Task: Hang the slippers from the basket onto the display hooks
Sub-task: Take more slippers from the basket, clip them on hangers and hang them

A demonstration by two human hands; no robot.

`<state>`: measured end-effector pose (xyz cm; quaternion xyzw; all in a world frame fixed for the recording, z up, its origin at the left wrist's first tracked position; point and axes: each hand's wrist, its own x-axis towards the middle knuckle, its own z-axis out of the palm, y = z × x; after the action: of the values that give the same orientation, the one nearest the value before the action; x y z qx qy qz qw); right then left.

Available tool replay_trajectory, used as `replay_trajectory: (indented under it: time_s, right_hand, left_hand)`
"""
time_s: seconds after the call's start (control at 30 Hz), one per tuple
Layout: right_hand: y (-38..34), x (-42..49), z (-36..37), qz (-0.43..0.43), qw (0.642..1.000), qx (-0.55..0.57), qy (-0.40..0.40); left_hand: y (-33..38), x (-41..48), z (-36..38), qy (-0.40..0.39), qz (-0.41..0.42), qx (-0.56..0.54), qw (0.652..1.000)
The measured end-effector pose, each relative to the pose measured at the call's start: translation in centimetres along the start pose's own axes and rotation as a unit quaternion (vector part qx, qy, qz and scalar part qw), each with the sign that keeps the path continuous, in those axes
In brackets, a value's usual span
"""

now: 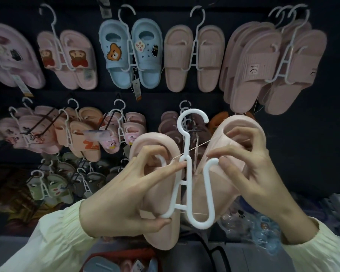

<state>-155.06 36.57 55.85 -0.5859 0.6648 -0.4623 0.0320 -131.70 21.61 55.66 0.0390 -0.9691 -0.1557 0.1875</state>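
The job looks partway done, judging by the wall: the dark display panel (302,154) from 9 through 12 to 2 o'clock already carries two rows of hung pairs, among them light blue clog-style slippers with a bear charm (130,54) at 11 o'clock and several dusty pink slides. The pair in work, pale pink moulded foam slippers, is not yet on a peg. It is held in the air at the centre of the view, in front of the lower row, on a white plastic double-armed hanger (189,183) whose top hook is free and touches nothing. The left slipper (161,228) appears seated on its arm of the hanger; the right slipper (241,124) is tilted away toward 1 o'clock and looks not fully threaded on, with a thin pale thread (200,146) running from it to the stem. So what remains, as I judge it, is to seat that slipper and hook the hanger on a black wire peg (193,131) (one shows just behind the hook, though how much room it has is hidden). More stock likely waits in the red-rimmed basket (110,255) at 6 o'clock. The hands are apart, one on each side of the hanger. The left hand (126,195) is clamped on the left slipper, fingers curled round its strap and the hanger's arm, thumb under the lower bend, forefinger stretched to the stem. The right hand (249,169) grips the right slipper, fingers hooked into its opening, thumb and forefinger meeting at the tip of the hanger's right arm.
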Motion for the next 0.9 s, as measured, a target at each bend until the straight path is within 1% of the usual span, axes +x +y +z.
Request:
replay_trajectory:
  time_s: [0.13, 0.23, 0.3, 0.4, 0.6, 0.77, 0.9]
  right_hand:
    - [-0.7, -0.9, 0.9, 0.002, 0.999, 0.045, -0.027]
    - [-1.2, -1.5, 1.5, 0.031, 0.998, 0.011, -0.053]
    - [-1.6, -1.8, 1.9, 0.032, 0.997, -0.017, -0.069]
    - [-1.9, -2.2, 2.6, 0.033, 0.996, -0.03, -0.082]
    - [-1.9, -2.6, 3.5, 0.054, 0.996, -0.025, -0.073]
    - [-1.4, -3.3, 4.3, 0.063, 0.995, -0.024, -0.073]
    - [-1.0, -3.7, 4.5, 0.066, 0.995, -0.028, -0.073]
  left_hand:
    - [0.0, 0.3, 0.1, 0.028, -0.01, 0.032, 0.999]
    - [-0.1, 0.4, 0.2, 0.046, -0.017, 0.049, 0.998]
    - [-0.2, 0.5, 0.2, 0.055, -0.023, 0.058, 0.997]
    - [-0.3, 0.7, 0.4, 0.058, -0.032, 0.068, 0.996]
    - [-0.7, 0.8, 1.2, 0.053, -0.055, 0.068, 0.995]
    - [-0.9, 0.9, 1.1, 0.077, -0.078, 0.056, 0.992]
    - [-1.3, 0.7, 0.9, 0.074, -0.11, 0.037, 0.991]
